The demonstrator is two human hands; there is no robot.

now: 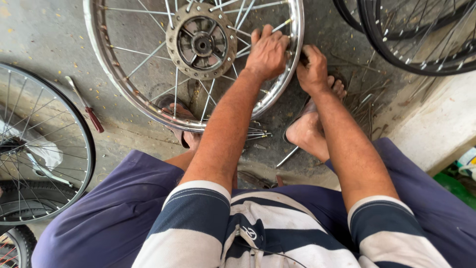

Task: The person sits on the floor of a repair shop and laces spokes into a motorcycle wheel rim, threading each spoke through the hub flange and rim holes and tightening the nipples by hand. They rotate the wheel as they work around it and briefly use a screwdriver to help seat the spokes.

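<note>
Both hands closed on the rim — your left hand [268, 52] lies over the inner side of the chromed wheel rim [119, 82], fingers curled among the spokes [148, 58] where they meet the rim; your right hand [313, 69] is pinched shut just outside the same spot, on something small and dark. Cannot tell whether that is a tool or a nipple

Where it sits — rim lies flat on the concrete floor [44, 34] in front of you, near edge resting across your left foot in its sandal [184, 124], right foot [310, 131] just beside the rim's lower right arc. Hub [202, 43] with its drum plate sits in the middle, bare of any tyre

Handling, as a judgement:
- metal rim and hub look stiff and moderately heavy; weight concentrated at the hub
- polished surface likely slippery, so take hold with fingers hooked round the rim edge, not flat on the face
- spokes thin, springy, easily bent; do not lift by one alone
- loose spokes [258, 134] lie under the near edge and in a pile [364, 101] to your right — sharp ends

Nearby: red-handled screwdriver [85, 105] on the floor to your left, a black-tyred wheel [29, 144] beyond it, more wheels [411, 34] upper right
</note>
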